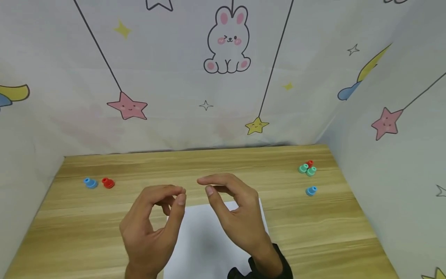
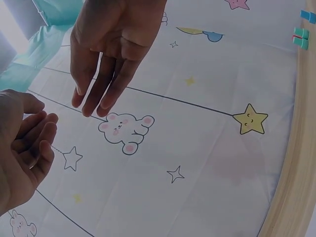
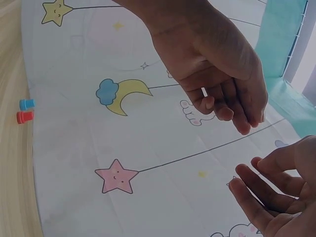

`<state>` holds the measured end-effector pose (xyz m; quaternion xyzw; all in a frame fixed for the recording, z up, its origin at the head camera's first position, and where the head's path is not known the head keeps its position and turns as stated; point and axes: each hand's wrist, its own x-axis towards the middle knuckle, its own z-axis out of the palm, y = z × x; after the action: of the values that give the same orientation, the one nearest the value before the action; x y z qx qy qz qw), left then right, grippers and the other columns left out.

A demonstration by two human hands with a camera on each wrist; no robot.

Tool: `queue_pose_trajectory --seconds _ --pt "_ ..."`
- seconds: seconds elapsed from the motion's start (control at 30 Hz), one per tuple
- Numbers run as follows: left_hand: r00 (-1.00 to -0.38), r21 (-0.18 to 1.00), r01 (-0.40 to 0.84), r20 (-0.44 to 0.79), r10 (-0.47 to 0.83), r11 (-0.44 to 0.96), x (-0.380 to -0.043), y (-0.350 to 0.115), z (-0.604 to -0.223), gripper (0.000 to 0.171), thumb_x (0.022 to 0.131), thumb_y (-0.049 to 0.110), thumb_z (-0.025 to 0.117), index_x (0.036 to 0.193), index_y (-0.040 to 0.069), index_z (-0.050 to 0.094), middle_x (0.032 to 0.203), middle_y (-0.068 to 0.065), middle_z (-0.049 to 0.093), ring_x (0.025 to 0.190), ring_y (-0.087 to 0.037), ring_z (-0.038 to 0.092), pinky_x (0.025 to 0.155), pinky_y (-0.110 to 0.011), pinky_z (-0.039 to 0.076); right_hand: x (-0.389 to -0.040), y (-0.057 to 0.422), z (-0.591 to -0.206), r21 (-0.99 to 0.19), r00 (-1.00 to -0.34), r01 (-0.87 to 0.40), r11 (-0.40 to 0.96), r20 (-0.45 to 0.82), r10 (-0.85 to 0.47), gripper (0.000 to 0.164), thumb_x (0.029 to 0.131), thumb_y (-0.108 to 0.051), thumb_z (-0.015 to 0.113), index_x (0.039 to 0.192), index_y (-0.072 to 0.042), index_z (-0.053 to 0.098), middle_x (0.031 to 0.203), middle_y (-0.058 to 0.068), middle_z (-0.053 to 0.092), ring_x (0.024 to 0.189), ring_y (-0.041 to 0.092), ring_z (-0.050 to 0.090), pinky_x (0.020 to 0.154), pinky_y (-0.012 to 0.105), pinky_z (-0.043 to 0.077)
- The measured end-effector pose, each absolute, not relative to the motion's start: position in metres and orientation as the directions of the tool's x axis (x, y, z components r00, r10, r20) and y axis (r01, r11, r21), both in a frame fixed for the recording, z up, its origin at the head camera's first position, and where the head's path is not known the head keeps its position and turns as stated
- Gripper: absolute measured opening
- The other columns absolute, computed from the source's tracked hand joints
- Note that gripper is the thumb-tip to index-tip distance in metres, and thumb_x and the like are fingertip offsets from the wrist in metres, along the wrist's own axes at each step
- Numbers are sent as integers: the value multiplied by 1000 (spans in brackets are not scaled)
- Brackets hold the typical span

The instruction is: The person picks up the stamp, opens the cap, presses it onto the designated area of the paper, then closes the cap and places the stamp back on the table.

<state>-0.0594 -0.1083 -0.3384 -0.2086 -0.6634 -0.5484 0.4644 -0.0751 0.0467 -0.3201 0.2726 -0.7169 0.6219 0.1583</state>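
My left hand [image 1: 152, 228] is raised over the left edge of a white sheet of paper [image 1: 205, 240], its fingers loosely curved and its thumb tip close to the index fingertip. Facing it across a small gap, my right hand [image 1: 240, 217] hovers above the paper with thumb and bent fingers apart. Nothing shows in either hand. Both wrist views show the two hands in the air with loosely bent fingers. Far from both, a blue pawn-like piece [image 1: 91, 183] and a red one [image 1: 108, 183] lie on the left of the wooden table [image 1: 87, 232].
At the back right, two green pieces [image 1: 311, 171] and a red piece [image 1: 309, 163] are clustered, with a blue piece [image 1: 311, 190] a little nearer. A white printed cloth [image 1: 174, 128] closes off the table's back and sides.
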Motion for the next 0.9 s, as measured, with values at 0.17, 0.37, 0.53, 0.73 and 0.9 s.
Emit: queue_pose_trajectory --seconds 0.17,0.37,0.53,0.73,0.9 --pt "-433 493 820 866 -250 290 -60 -107 -334 11 84 -4 68 81 -15 65 78 -17 65 64 -12 50 61 -18 42 -77 48 -322 -796 -790 -603 61 584 -189 20 91 7 58 106 -1 68 103 9 70 96 18 67 82 34 56" --pt "-384 455 848 881 -276 272 -60 -107 -331 12 83 -6 67 78 -16 63 76 -20 65 63 -13 50 61 -17 42 -79 49 -323 -795 -787 -605 52 587 -189 20 91 7 58 107 -2 68 103 9 70 95 17 66 82 35 56" --pt "-378 452 855 879 -292 253 -59 -107 -331 17 84 -4 67 76 -18 61 75 -21 65 63 -13 51 61 -16 43 -82 54 -323 -812 -810 -578 82 560 -173 19 91 7 58 106 0 67 103 10 70 97 18 67 84 34 56" --pt "-361 436 866 883 -298 243 -59 -106 -332 15 83 -6 67 77 -18 61 74 -22 65 62 -12 50 61 -16 42 -96 75 -323 -835 -855 -519 185 504 -121 19 92 6 58 108 3 67 107 12 70 102 21 66 87 33 54" --pt "-361 436 866 884 -297 244 -59 -107 -333 16 83 -5 67 76 -19 61 74 -22 65 62 -12 50 60 -16 42 -125 120 -340 -827 -864 -484 287 503 -5 18 94 0 58 110 0 68 108 8 69 104 19 65 87 30 54"
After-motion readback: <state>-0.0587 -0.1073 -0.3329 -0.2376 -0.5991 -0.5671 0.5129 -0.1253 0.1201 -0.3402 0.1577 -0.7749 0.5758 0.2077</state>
